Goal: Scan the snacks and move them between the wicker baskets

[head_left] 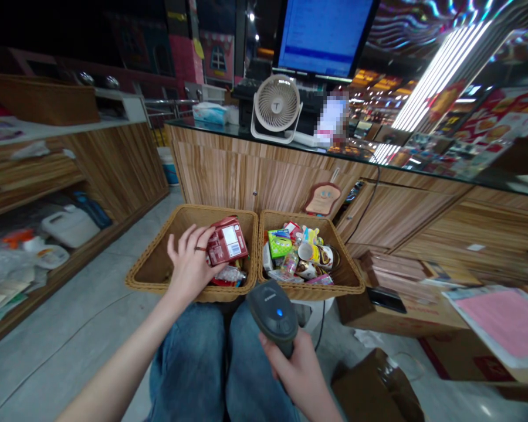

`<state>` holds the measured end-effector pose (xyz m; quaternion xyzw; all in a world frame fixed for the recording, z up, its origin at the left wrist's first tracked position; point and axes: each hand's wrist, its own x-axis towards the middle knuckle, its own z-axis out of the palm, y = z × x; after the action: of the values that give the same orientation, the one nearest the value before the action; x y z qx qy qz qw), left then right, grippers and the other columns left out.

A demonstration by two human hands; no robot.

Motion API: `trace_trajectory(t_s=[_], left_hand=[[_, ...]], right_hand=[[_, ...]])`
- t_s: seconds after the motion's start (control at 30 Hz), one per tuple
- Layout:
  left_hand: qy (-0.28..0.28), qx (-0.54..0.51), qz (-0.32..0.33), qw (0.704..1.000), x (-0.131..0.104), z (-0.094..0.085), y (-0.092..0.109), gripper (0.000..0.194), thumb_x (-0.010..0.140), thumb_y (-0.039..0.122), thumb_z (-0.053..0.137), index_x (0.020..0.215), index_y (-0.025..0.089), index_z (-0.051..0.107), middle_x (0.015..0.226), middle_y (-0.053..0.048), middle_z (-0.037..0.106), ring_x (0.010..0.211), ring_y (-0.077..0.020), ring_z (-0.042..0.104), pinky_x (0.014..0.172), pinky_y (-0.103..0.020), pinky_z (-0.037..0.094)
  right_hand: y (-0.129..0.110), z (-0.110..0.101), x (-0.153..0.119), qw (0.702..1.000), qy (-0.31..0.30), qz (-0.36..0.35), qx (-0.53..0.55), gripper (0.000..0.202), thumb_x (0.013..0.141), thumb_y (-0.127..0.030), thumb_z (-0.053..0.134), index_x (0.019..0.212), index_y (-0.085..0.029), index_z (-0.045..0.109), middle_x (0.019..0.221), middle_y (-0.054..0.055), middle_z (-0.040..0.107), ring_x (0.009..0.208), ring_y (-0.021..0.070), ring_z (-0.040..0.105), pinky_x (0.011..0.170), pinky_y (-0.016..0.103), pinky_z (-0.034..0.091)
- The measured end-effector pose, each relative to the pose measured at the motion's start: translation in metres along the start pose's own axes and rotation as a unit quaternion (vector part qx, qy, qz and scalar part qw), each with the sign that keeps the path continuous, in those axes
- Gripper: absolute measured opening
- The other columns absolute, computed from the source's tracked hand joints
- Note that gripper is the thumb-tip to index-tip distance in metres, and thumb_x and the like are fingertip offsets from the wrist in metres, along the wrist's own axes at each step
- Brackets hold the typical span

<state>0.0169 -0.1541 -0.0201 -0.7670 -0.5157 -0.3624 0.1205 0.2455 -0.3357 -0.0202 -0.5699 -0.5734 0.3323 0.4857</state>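
My left hand (193, 261) holds a dark red packet (229, 241) over the left wicker basket (156, 258), thumb below and fingers on its upper left side. A white label with a barcode faces up on the packet. Under it, a clear wrapped item (231, 274) and other small goods lie in that basket. In my right hand (293, 357) is a dark handheld scanner (273, 310) with a blue light, held above my right knee. Beside the left basket, the right wicker basket (349, 275) contains several packets, cans and a green box (280, 243).
Behind the baskets stands a wooden counter (215, 170) with a fan (276, 108), a tissue box (210, 113) and a monitor (325, 38). Cardboard boxes (413, 308) with a black phone (386, 299) are at right. Shelves (114, 158) with bottles line the left.
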Motion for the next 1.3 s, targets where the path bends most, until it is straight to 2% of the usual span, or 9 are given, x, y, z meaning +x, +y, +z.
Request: trace_trajectory(t_s=[0.17, 0.47, 0.77, 0.87, 0.97, 1.07, 1.2, 1.27, 1.3], left_hand=[[0.034, -0.005, -0.011, 0.999, -0.011, 0.003, 0.003, 0.085, 0.085, 0.038, 0.081, 0.158, 0.026, 0.04, 0.151, -0.018, 0.06, 0.148, -0.0406, 0.047, 0.129, -0.064, 0.013], [0.016, -0.003, -0.035, 0.999, -0.011, 0.005, 0.002, 0.084, 0.085, 0.041, 0.081, 0.158, 0.029, 0.042, 0.152, -0.015, 0.06, 0.148, -0.0387, 0.047, 0.13, -0.06, 0.013], [0.012, -0.022, -0.029, 0.999, -0.013, 0.004, -0.001, 0.084, 0.085, 0.039, 0.08, 0.158, 0.026, 0.042, 0.153, -0.017, 0.058, 0.147, -0.0393, 0.047, 0.129, -0.06, 0.016], [0.012, -0.035, -0.032, 0.999, -0.006, 0.002, 0.002, 0.084, 0.082, 0.041, 0.082, 0.155, 0.023, 0.045, 0.149, -0.018, 0.061, 0.142, -0.0402, 0.05, 0.127, -0.061, 0.02], [-0.013, -0.065, -0.021, 0.998, 0.016, 0.004, 0.019, 0.086, 0.08, 0.046, 0.084, 0.154, 0.023, 0.047, 0.149, -0.018, 0.061, 0.141, -0.0398, 0.051, 0.126, -0.06, 0.022], [-0.066, -0.105, 0.023, 0.992, 0.049, 0.019, 0.052, 0.09, 0.083, 0.053, 0.083, 0.159, 0.024, 0.044, 0.156, -0.018, 0.056, 0.148, -0.0404, 0.045, 0.128, -0.062, 0.018], [-0.155, -0.134, 0.071, 0.976, 0.08, 0.044, 0.092, 0.092, 0.094, 0.053, 0.072, 0.17, 0.026, 0.027, 0.176, -0.019, 0.031, 0.162, -0.0439, 0.023, 0.128, -0.071, 0.009], [-0.187, -0.121, 0.07, 0.972, 0.084, 0.051, 0.094, 0.087, 0.098, 0.052, 0.066, 0.171, 0.027, 0.025, 0.179, -0.016, 0.023, 0.165, -0.0425, 0.02, 0.129, -0.071, 0.01], [-0.2, -0.107, 0.065, 0.972, 0.083, 0.052, 0.089, 0.085, 0.1, 0.051, 0.065, 0.171, 0.028, 0.025, 0.18, -0.015, 0.023, 0.165, -0.0411, 0.019, 0.13, -0.07, 0.011]], right_hand=[[0.0, 0.005, 0.002, 1.0, -0.02, -0.012, -0.019, 0.014, 0.09, -0.03, 0.068, 0.092, -0.018, 0.074, 0.074, 0.005, 0.075, 0.078, 0.0264, 0.074, 0.076, 0.032, 0.06], [-0.006, 0.01, 0.006, 0.998, -0.021, -0.042, -0.033, 0.012, 0.089, -0.028, 0.065, 0.084, -0.02, 0.073, 0.072, 0.004, 0.072, 0.077, 0.0257, 0.073, 0.08, 0.032, 0.06], [-0.001, 0.005, 0.001, 0.998, -0.007, -0.047, -0.037, 0.009, 0.088, -0.025, 0.066, 0.09, -0.019, 0.073, 0.074, 0.003, 0.073, 0.071, 0.0224, 0.071, 0.07, 0.026, 0.056], [0.004, 0.0, -0.004, 0.999, -0.002, -0.039, -0.029, 0.009, 0.088, -0.026, 0.066, 0.087, -0.019, 0.072, 0.073, 0.003, 0.072, 0.071, 0.0226, 0.071, 0.07, 0.027, 0.056], [0.007, -0.005, -0.008, 1.0, 0.001, -0.023, -0.019, 0.01, 0.089, -0.027, 0.066, 0.088, -0.019, 0.072, 0.072, 0.003, 0.071, 0.074, 0.0244, 0.072, 0.071, 0.028, 0.057], [0.006, -0.007, -0.01, 1.0, 0.004, -0.01, -0.011, 0.011, 0.09, -0.029, 0.067, 0.087, -0.02, 0.072, 0.069, 0.003, 0.07, 0.076, 0.0257, 0.072, 0.071, 0.029, 0.058], [0.005, -0.01, -0.011, 1.0, 0.013, -0.008, -0.014, 0.014, 0.09, -0.032, 0.069, 0.083, -0.021, 0.07, 0.066, 0.003, 0.068, 0.072, 0.0251, 0.071, 0.067, 0.028, 0.057], [0.006, -0.012, -0.012, 0.999, 0.022, -0.014, -0.019, 0.016, 0.091, -0.034, 0.068, 0.083, -0.021, 0.07, 0.065, 0.003, 0.068, 0.07, 0.0246, 0.07, 0.065, 0.028, 0.057], [0.007, -0.014, -0.012, 0.999, 0.025, -0.015, -0.022, 0.017, 0.092, -0.035, 0.068, 0.084, -0.021, 0.07, 0.065, 0.003, 0.067, 0.07, 0.0246, 0.07, 0.065, 0.028, 0.057]])
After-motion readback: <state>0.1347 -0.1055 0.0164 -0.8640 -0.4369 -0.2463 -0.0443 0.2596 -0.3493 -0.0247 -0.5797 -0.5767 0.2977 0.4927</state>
